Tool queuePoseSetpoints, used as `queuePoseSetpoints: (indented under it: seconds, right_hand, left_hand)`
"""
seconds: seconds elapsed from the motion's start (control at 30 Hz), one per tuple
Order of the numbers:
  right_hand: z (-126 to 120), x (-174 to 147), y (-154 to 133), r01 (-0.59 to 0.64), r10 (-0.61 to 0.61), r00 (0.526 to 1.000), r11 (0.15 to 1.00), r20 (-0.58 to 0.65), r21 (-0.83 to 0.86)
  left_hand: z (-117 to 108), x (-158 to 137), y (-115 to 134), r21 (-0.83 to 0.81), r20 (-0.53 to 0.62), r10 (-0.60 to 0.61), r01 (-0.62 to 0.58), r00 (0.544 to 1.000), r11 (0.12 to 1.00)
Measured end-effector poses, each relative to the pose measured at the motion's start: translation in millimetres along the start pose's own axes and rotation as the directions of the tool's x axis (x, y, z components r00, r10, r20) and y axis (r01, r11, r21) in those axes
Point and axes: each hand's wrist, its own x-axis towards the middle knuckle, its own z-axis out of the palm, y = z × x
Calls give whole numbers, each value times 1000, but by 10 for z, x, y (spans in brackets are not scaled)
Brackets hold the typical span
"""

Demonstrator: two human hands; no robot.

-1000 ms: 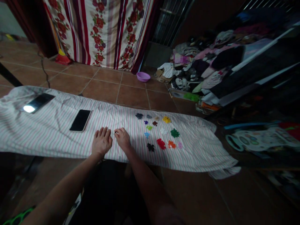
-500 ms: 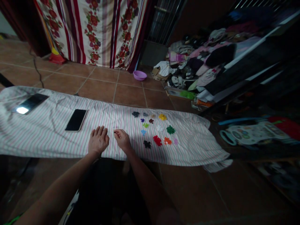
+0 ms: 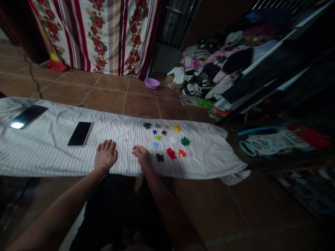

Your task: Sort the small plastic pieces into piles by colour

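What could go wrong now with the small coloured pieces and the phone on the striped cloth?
1. The right hand pinches something tiny and dark; it might drop and be lost on the stripes.
2. The black pile and red pile lie close to that hand, so a sweep could mix them.
3. The striped cloth is wrinkled; tugging it may shift the phone.

Person, own body, head view. Two bare forearms, entering from 7 and 6 o'clock, no sleeves visible up to the frame edge. Left hand: bare, no ring, watch or band to be seen. Right hand: bare, likewise unadorned as far as dim light allows. Lap at 6 o'clock: dark, apparently black garment, plain; details lost in shadow.
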Motion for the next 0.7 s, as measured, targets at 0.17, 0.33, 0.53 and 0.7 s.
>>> queuePoseSetpoints:
  seconds: [0.17,0.33,0.53,0.7]
  right_hand:
    - [-254,-51,-56,0,0,1000,999,-20,-35]
    - [-545,-101,8,74,-79,992,996,-101,-45]
    - [-946,-177,89,183,-209,955,974,-210,-134]
    - [-1254,-173,139,200,-278,920,939,-277,-280]
  left_hand:
    - [13,-6,-16,-49,-13,-1,1,1000,999]
    - [6,-8,-16,-87,-15,-14,12,1000,996]
    - [21,-16,-31,-57,-32,6,-8,999,998]
    - [17,-10,-36,-45,-23,19,-20,1000,999]
